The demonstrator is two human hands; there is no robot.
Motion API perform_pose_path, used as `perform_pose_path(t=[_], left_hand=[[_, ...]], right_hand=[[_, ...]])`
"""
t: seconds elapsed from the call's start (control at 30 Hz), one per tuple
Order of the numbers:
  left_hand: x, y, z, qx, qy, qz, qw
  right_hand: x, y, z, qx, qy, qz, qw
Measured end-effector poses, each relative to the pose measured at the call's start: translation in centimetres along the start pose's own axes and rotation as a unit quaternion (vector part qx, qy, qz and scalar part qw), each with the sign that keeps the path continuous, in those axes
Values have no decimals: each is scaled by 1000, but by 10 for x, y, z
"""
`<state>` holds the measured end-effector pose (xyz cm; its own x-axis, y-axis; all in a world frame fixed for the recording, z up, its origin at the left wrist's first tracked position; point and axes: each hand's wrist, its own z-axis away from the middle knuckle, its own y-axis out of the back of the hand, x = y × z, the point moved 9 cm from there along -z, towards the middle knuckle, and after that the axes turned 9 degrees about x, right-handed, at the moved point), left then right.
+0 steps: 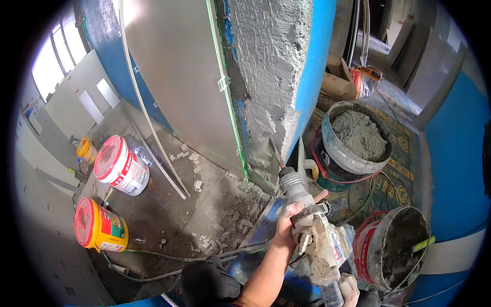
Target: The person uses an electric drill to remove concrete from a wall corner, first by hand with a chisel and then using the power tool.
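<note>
Near the base of the plastered column: hammer drill held two-handed, its chisel bit aimed at the surface
Left hand wraps the front of the body, right hand curls round the rear handle, a spacing that probably shares the weight and steadies the bit; contact with the column cannot be told; the mortar bucket stands alongside, presumably within easy reach
</note>
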<state>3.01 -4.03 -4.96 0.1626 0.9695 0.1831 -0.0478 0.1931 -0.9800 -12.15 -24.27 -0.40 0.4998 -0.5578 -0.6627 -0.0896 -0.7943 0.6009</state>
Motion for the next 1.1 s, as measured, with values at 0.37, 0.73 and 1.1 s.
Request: perform_pose_path(t=[0.37, 0.73, 1.1], left_hand=[[8, 1, -13, -6, 8, 26, 1000], [14, 4, -18, -19, 7, 27, 999], [-1, 19, -1, 25, 0, 11, 1000]], right_hand=[[5, -1, -24, 6, 91, 14, 996], [8, -5, -37, 5, -34, -4, 999], [-18, 6, -41, -30, -19, -12, 999]])
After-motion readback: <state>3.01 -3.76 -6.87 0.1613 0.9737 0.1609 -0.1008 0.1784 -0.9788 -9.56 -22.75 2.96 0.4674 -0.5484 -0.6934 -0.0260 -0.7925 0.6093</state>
